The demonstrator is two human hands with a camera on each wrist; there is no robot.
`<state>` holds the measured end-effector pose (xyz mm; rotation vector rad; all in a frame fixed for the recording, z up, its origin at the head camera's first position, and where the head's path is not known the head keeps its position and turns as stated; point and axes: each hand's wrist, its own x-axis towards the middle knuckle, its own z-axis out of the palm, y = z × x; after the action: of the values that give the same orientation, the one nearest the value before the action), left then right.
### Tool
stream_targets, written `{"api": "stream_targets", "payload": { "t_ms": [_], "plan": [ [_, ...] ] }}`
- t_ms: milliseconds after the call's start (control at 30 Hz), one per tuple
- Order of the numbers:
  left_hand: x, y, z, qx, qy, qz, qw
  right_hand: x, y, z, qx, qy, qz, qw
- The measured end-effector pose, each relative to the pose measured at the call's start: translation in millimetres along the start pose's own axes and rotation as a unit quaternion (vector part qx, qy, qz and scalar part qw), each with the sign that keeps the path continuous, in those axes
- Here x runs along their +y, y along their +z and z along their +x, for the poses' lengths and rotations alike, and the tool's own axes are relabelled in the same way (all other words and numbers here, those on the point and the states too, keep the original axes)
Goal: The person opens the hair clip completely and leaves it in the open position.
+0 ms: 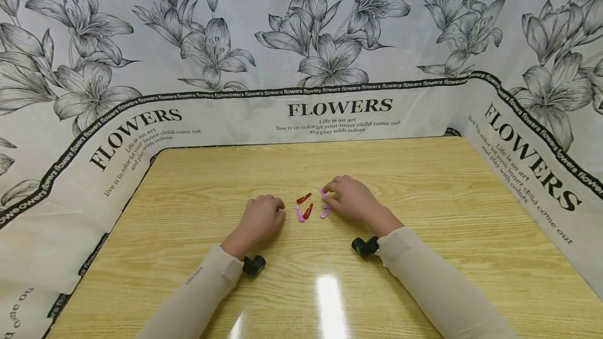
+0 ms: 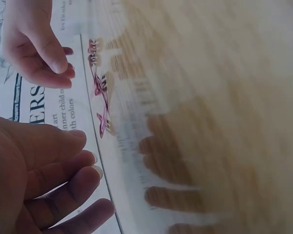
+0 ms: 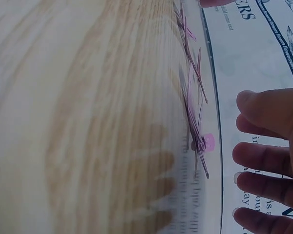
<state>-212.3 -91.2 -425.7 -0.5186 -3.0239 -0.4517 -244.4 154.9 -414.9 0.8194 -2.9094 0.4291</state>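
Observation:
Small snap hair clips lie on the wooden table. Two are red, one red clip (image 1: 303, 198) behind the other red clip (image 1: 308, 211), which touches a pink clip (image 1: 300, 214). To their right lie more pink clips (image 1: 325, 213), partly hidden by my right hand (image 1: 352, 199). That hand hovers just over them; in the right wrist view its relaxed fingers (image 3: 263, 158) stand apart from the clips and hold nothing visible. My left hand (image 1: 261, 216) is left of the clips, its fingers (image 2: 73, 190) loosely bent and nothing seen in them.
The wooden table (image 1: 198, 182) is bounded at the back and sides by white cloth (image 1: 245, 124) printed with flowers and lettering. A black wrist camera (image 1: 255, 265) sits at my left cuff, another black camera (image 1: 365, 246) at the right. Light glares off the table's front.

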Motion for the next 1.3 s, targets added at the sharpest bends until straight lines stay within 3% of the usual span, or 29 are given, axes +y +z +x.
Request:
{"api": "stream_targets", "payload": {
  "t_ms": [233,700,1300],
  "plan": [
    [10.6,3.1,2.8,-0.008,0.006,-0.029,0.9995,-1,2,4,-0.021,-0.002,-0.004,1.000],
    [20.8,9.3,12.1,-0.016,0.010,-0.046,0.9988,-3,5,10,-0.029,-0.024,-0.006,0.999],
    [26.6,16.2,17.0,-0.005,0.022,-0.036,0.9991,-10,10,19,-0.026,-0.049,0.001,0.998]
  ]
}}
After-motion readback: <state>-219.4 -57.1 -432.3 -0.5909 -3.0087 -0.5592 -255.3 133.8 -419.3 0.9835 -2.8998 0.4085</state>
